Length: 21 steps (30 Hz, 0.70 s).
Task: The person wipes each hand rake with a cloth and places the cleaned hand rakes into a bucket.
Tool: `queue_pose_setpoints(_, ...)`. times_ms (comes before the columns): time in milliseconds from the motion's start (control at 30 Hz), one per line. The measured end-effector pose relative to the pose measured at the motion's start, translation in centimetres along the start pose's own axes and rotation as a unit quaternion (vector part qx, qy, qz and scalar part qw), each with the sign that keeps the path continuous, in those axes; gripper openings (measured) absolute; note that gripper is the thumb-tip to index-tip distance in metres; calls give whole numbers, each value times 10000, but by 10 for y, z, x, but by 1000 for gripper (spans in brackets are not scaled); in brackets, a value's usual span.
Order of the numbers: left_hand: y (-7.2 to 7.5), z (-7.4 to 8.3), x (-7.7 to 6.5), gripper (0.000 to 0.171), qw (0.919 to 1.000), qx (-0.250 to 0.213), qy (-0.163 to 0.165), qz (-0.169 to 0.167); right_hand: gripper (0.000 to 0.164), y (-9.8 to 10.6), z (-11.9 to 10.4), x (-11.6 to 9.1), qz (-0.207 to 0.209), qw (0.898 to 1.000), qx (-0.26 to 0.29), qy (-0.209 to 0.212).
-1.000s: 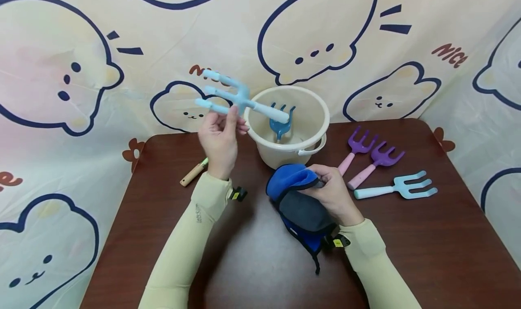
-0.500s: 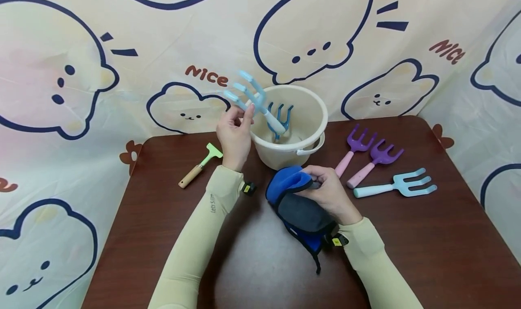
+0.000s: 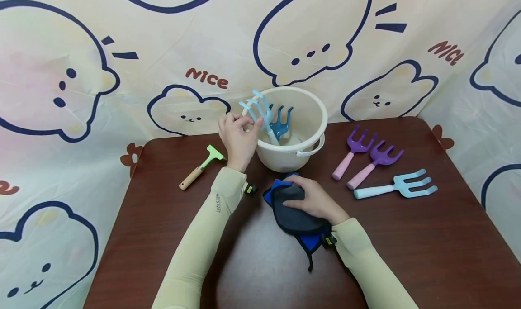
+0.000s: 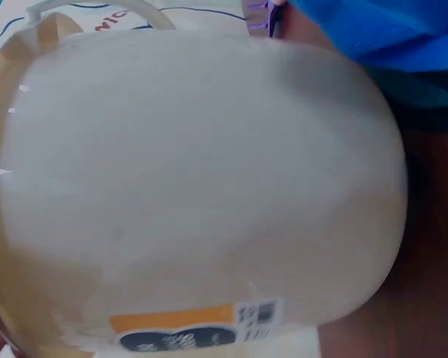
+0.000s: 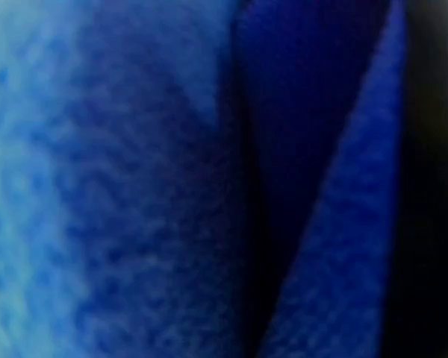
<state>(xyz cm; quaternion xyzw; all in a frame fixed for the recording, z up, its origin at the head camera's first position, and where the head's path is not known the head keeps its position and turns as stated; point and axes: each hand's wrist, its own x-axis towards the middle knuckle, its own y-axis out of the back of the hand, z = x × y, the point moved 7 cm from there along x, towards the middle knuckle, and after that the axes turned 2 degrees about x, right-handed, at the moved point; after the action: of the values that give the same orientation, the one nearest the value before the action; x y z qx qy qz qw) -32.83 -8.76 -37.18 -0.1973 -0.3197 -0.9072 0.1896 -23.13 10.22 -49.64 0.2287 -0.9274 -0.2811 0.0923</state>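
My left hand (image 3: 240, 139) is at the left rim of a cream bucket (image 3: 285, 159), thumb and fingers pinching a light blue hand fork (image 3: 266, 115). The fork's tines point up above the rim and its handle slants down inside. A darker blue hand fork (image 3: 281, 127) leans inside the bucket. The bucket's wall (image 4: 209, 149) fills much of the left wrist view. In front of the bucket my right hand (image 3: 315, 199) grips a blue and dark grey fabric piece (image 3: 299, 211) with black edging and a cord. Blurred blue cloth (image 5: 149, 186) covers the right wrist view.
Two purple hand forks with pink handles (image 3: 364, 166) lie right of the bucket, beside another light blue fork (image 3: 407, 184). On the left lies a green tool with a wooden handle (image 3: 201, 168). A printed curtain (image 3: 195, 37) hangs behind the brown table (image 3: 407, 245).
My left hand has moved right with the light blue fork, tilting its handle down into the bucket. My right hand has lowered the fabric piece, whose grey panel now lies over the blue opening.
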Motion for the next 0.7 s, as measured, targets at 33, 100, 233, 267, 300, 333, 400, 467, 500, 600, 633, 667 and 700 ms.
queue_pose_setpoints(33, 0, 0, 0, 31, 9999, 141, 16, -83, 51, -3, 0, 0, -114, 9998, -135, 0)
queue_pose_setpoints(100, 0, 1, 2, 30, 9988, 419, 46, -254, 54, -7, -1, -1, -294, 9992, -277, -13)
queue_pose_setpoints(233, 0, 4, 5, 30, 9938, 950, 39, -570, 58, -11, -4, -2, -449, 9981, -430, -51)
queue_pose_setpoints(267, -1, 5, 6, 29, 9923, 1064, 20, -631, 58, -11, -4, -2, -463, 9980, -431, -61)
queue_pose_setpoints(300, -1, 6, 7, 29, 9907, 1174, -20, -683, 58, -11, -5, -2, -469, 9980, -424, -66)
queue_pose_setpoints(333, -1, 7, 8, 30, 9892, 1275, -62, -727, 58, -11, -5, -2, -461, 9981, -415, -69)
queue_pose_setpoints(400, -1, 9, 9, 31, 9862, 1446, -144, -796, 58, -10, -5, -2, -442, 9983, -365, -73)
queue_pose_setpoints(467, -1, 11, 10, 32, 9839, 1563, -205, -843, 59, -10, -4, -2, -457, 9983, -343, -114)
queue_pose_setpoints(500, -1, 11, 9, 33, 9831, 1597, -231, -860, 59, -10, -4, -2, -475, 9982, -343, -130)
queue_pose_setpoints(600, -1, 12, 9, 32, 9827, 1602, -297, -874, 61, -11, -3, -2, -521, 9978, -372, -170)
queue_pose_setpoints(633, -1, 12, 8, 32, 9830, 1583, -320, -869, 61, -11, -3, -2, -532, 9977, -376, -182)
queue_pose_setpoints(667, -2, 12, 8, 32, 9834, 1566, -342, -850, 62, -11, -3, -1, -527, 9977, -386, -180)
queue_pose_setpoints(700, -2, 13, 8, 32, 9841, 1522, -365, -837, 62, -11, -2, -1, -521, 9977, -388, -202)
